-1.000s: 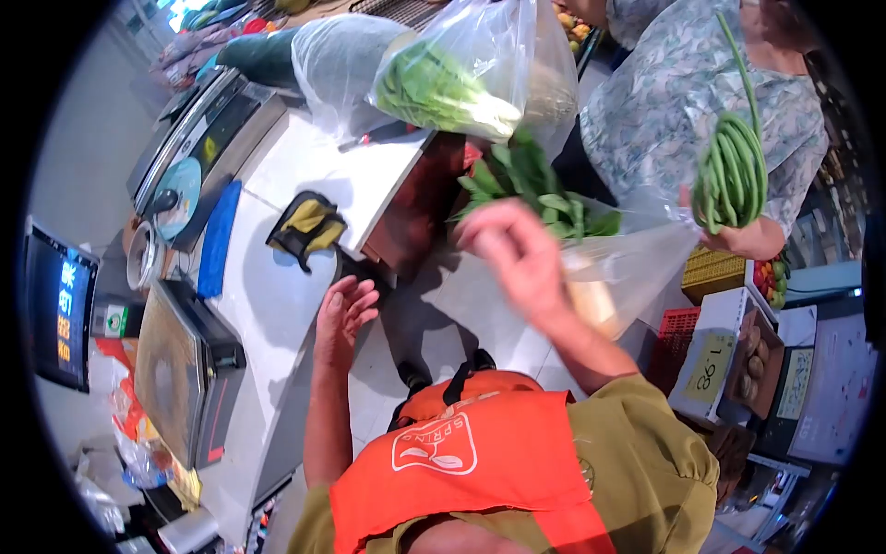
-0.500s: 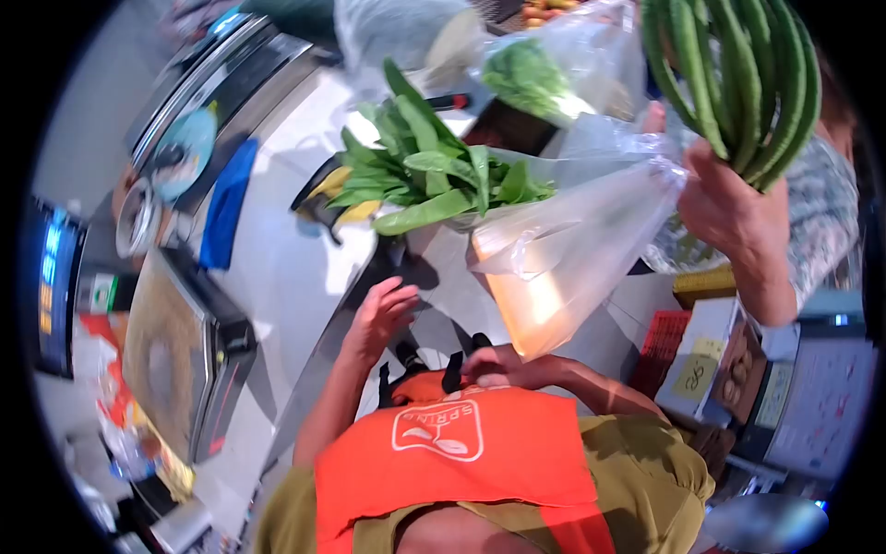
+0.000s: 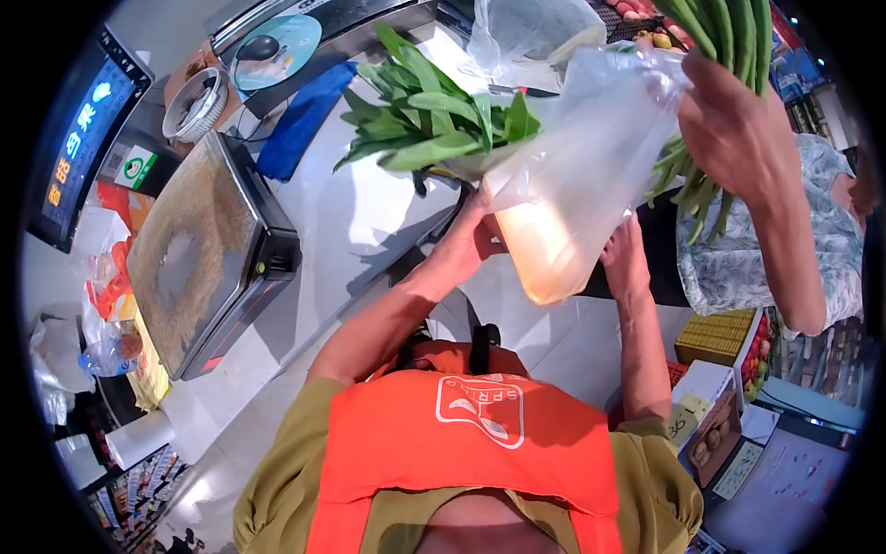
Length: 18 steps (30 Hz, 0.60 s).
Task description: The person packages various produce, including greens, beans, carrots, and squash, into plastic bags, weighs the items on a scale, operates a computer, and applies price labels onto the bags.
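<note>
A translucent plastic bag (image 3: 595, 157) with a pale orange, block-shaped item (image 3: 544, 245) in its bottom hangs in front of me. Another person's hand (image 3: 734, 129) has the bag's top and a bunch of long green beans (image 3: 729, 37). My left hand (image 3: 472, 235) is at the bag's lower left side, thumb and fingers apart, fingertips partly hidden by the bag. On the other side, my right hand (image 3: 628, 254) is at the bag's right edge, fingers loosely bent and partly covered. Leafy greens (image 3: 434, 115) lie on the counter just beyond my left hand.
To the left, a scale (image 3: 198, 254) with a worn top stands on the white counter (image 3: 332, 217), near a display screen (image 3: 88, 138) and a blue cloth (image 3: 300, 125). A white basket (image 3: 196, 103) sits farther back. Boxes of produce (image 3: 715, 434) stand at the right.
My left hand has moved up and right to the bag, and my right hand has come up from my waist to its right side. The view has shifted, and the other person's beans sit higher.
</note>
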{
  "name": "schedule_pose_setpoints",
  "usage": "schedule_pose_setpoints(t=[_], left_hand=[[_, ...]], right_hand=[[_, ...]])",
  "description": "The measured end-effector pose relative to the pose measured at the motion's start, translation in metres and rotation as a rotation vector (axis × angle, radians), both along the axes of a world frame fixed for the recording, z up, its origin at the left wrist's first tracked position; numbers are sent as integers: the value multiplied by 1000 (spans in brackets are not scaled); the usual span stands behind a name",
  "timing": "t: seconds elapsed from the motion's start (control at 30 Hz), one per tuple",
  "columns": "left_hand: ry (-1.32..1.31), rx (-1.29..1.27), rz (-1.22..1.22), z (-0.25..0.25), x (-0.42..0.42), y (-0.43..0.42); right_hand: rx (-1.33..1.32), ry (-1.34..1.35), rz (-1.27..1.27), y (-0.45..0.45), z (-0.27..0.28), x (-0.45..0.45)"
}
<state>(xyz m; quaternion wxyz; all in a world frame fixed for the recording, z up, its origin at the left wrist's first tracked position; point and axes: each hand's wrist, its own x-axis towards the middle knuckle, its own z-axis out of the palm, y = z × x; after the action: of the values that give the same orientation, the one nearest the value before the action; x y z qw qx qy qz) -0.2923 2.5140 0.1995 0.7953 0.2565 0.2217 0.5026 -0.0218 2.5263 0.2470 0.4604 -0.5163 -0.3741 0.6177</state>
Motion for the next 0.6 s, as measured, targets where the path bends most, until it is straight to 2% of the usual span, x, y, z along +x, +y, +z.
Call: schedule_pose_setpoints(t=[0.03,0.1,0.17,0.2,0.3,0.4,0.6], left_hand=[[51,26,84,6,-3,2],[34,32,104,11,-14,9],[-41,-41,169,18,-25,20],[-93,20,207,33,-36,23],[-112,1,298,36,-78,34],[26,55,414,38,-114,36],[15,-74,537,25,-163,44]], right_hand=[[38,-173,80,3,24,-33],[181,-260,216,14,9,-55],[105,1,236,15,20,-97],[60,127,241,16,26,-118],[135,-42,249,35,15,-175],[202,-61,283,56,-2,-225],[276,-53,403,77,-32,-289]])
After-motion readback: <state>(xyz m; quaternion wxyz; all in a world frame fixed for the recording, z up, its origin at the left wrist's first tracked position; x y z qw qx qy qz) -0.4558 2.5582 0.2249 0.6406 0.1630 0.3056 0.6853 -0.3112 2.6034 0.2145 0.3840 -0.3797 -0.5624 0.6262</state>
